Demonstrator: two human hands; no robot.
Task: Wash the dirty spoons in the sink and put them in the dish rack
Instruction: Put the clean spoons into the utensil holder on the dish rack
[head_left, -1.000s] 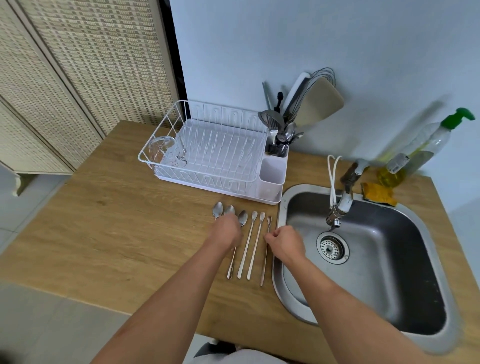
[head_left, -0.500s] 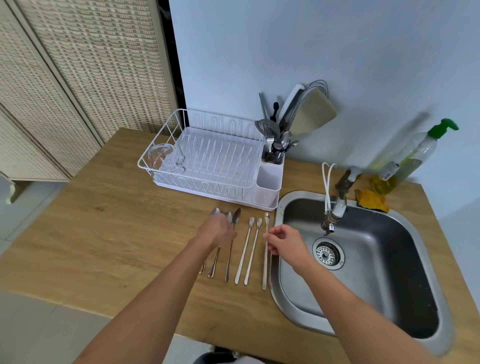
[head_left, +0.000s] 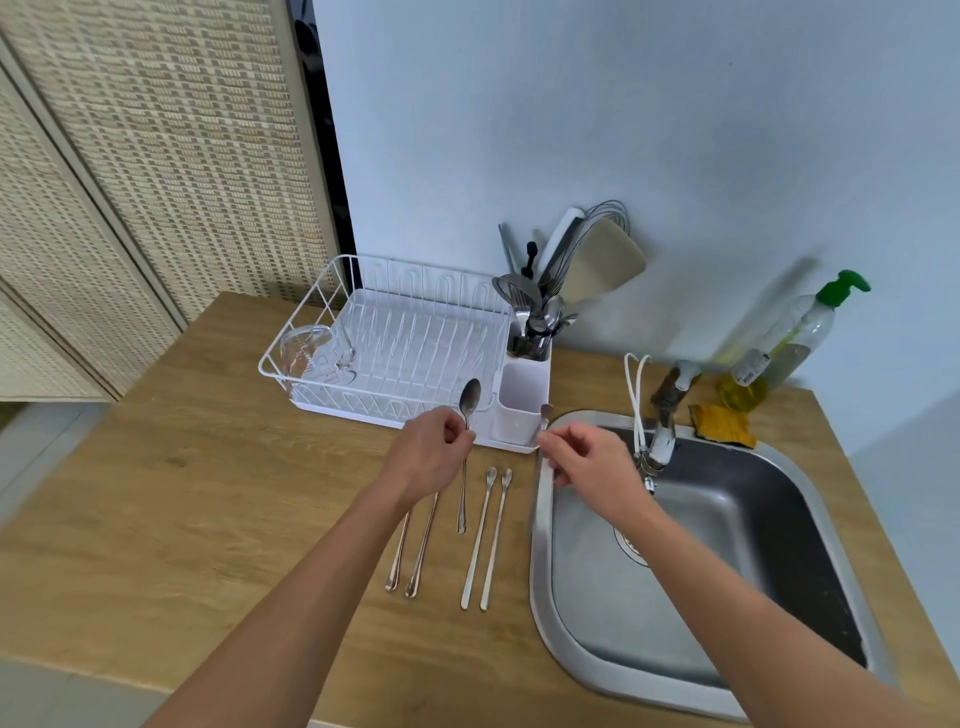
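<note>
Both hands (head_left: 431, 452) (head_left: 587, 460) have lifted spoons (head_left: 467, 415) off the counter (head_left: 156, 519).

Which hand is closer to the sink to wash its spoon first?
The right hand. It pinches a thin spoon right at the sink rim, near the tap. The left hand holds its spoon farther away, over the counter.

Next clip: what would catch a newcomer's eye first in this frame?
Both hands meet at mid-frame, each lifting a spoon: the left hand pinches a large spoon bowl-up, and the right hand grips a slim spoon at the sink's left rim. Four more spoons lie in a row on the wooden counter, before the white dish rack.
</note>
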